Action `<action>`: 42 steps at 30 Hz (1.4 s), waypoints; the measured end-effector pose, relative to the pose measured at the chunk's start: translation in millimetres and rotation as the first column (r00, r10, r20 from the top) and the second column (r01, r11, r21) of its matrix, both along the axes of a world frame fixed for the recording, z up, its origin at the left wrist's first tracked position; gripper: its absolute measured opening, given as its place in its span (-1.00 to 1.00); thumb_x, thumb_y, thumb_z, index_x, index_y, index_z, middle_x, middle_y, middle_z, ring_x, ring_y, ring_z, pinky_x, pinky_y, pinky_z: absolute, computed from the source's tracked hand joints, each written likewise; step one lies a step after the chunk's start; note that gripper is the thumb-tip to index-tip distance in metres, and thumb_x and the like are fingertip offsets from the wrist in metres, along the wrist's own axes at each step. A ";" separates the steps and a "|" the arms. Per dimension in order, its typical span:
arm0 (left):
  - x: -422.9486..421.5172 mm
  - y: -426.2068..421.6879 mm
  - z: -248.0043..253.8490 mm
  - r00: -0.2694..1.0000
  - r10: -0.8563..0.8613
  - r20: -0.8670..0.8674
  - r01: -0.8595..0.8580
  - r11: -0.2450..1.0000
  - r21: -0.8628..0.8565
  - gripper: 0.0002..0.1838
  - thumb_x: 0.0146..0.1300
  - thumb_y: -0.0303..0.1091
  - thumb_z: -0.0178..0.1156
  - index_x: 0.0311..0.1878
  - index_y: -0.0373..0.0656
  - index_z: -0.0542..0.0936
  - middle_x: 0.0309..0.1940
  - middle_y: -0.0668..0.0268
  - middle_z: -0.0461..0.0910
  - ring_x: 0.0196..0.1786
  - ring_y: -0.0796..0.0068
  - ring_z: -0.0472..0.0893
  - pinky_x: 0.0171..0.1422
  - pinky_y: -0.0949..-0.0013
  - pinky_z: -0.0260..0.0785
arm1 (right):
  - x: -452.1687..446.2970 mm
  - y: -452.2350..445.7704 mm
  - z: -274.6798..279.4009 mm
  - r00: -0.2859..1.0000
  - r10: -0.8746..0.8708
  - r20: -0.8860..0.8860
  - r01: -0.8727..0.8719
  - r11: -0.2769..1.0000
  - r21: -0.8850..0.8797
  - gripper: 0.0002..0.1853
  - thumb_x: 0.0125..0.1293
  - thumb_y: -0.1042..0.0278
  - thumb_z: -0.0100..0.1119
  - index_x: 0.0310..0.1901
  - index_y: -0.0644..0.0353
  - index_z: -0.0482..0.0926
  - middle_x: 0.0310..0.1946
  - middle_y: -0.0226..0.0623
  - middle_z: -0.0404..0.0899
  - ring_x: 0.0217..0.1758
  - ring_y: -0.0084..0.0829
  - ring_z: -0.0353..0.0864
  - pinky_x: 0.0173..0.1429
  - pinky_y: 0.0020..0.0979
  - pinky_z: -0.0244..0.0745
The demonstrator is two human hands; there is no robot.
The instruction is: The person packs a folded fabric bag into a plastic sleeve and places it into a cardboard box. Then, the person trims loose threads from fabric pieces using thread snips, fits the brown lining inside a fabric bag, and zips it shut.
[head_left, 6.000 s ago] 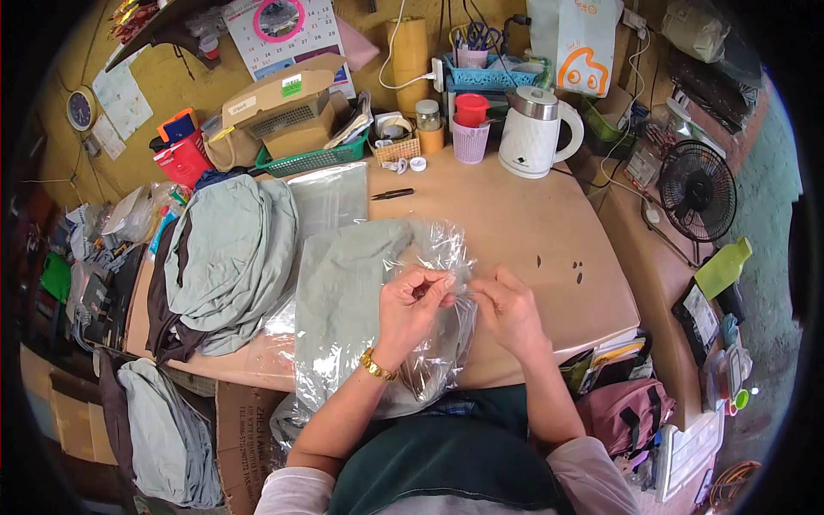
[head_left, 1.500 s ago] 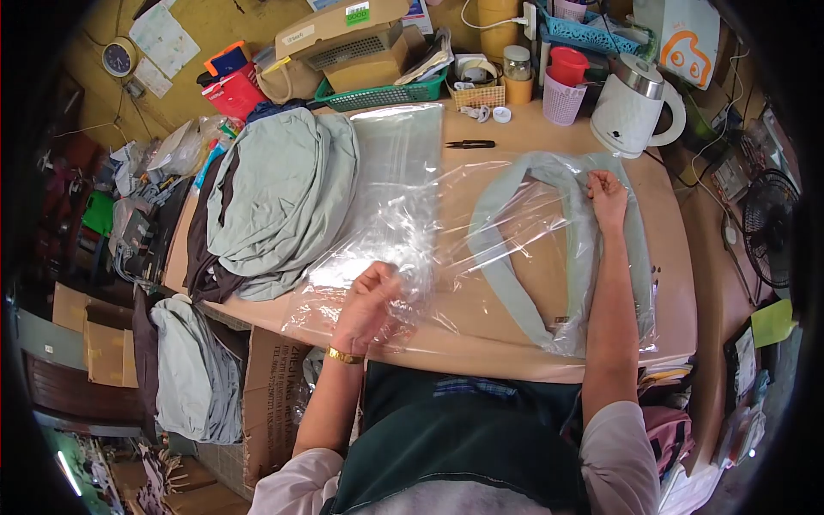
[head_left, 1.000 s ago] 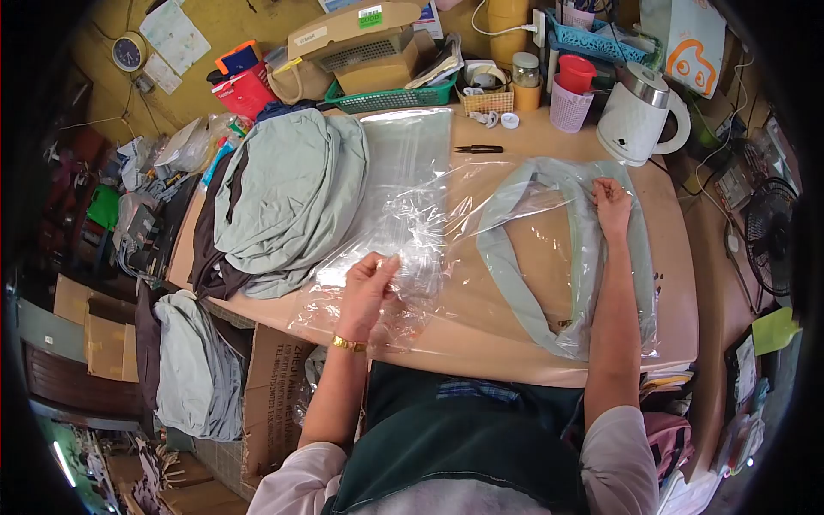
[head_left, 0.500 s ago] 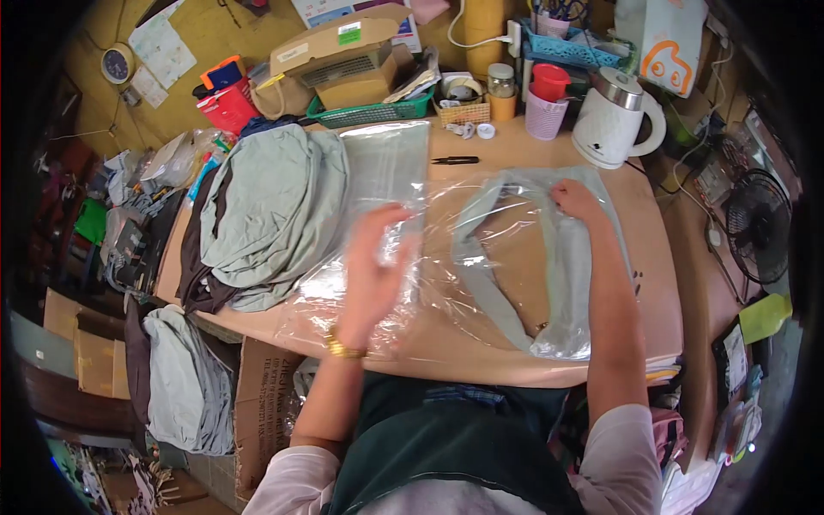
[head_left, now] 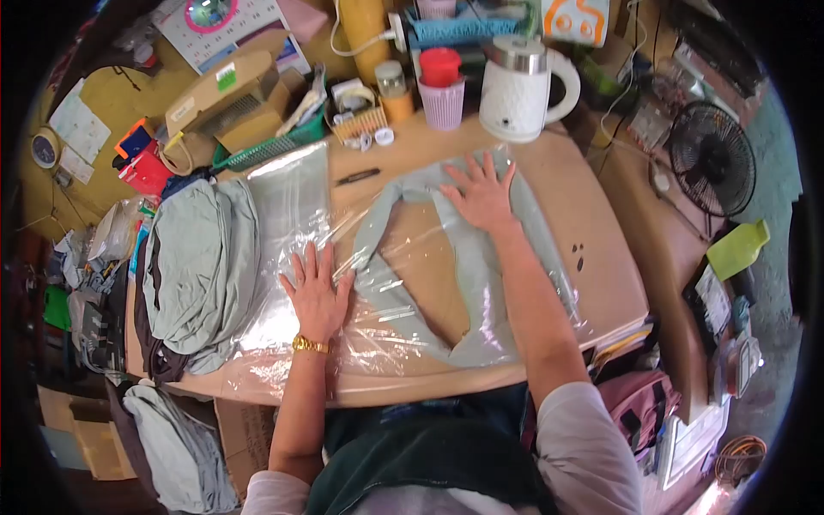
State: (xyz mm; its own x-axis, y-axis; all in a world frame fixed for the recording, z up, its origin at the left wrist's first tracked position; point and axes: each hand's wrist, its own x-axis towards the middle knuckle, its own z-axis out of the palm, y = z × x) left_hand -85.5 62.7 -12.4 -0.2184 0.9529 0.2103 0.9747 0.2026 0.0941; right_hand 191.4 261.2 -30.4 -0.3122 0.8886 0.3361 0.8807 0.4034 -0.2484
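Observation:
A light grey-green fabric piece shaped like a loop lies flat on the table under clear plastic. My right hand rests on its upper part, palm down with fingers spread. The clear plastic bag reaches from the fabric leftward across the table. On the plastic's left part lies my left hand, flat, fingers apart, with a gold bracelet at the wrist. Beyond it is a stack of clear plastic bags. A heap of grey-green and dark fabric sits farther left.
Small black thread snips lie behind the plastic. Along the back stand a green basket, a jar, a lilac cup and a white kettle. A fan is at the right. More fabric hangs below left.
Both hands have come down flat with fingers spread, the left onto the plastic and the right onto the covered fabric. The right hand was closed at the fabric's upper edge. My view has shifted right.

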 end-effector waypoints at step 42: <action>-52.4 -44.8 23.2 0.880 0.233 0.415 -0.340 0.918 0.204 -0.11 0.23 -0.26 0.25 0.50 -0.28 -0.03 0.15 -0.19 0.40 0.11 -0.19 0.46 0.13 0.00 0.35 | 110.4 -175.0 38.3 0.900 -0.426 -0.087 0.428 0.904 0.008 -0.40 0.32 -0.06 0.17 0.26 0.16 0.42 0.22 0.01 0.40 0.30 -0.03 0.37 0.31 0.06 0.27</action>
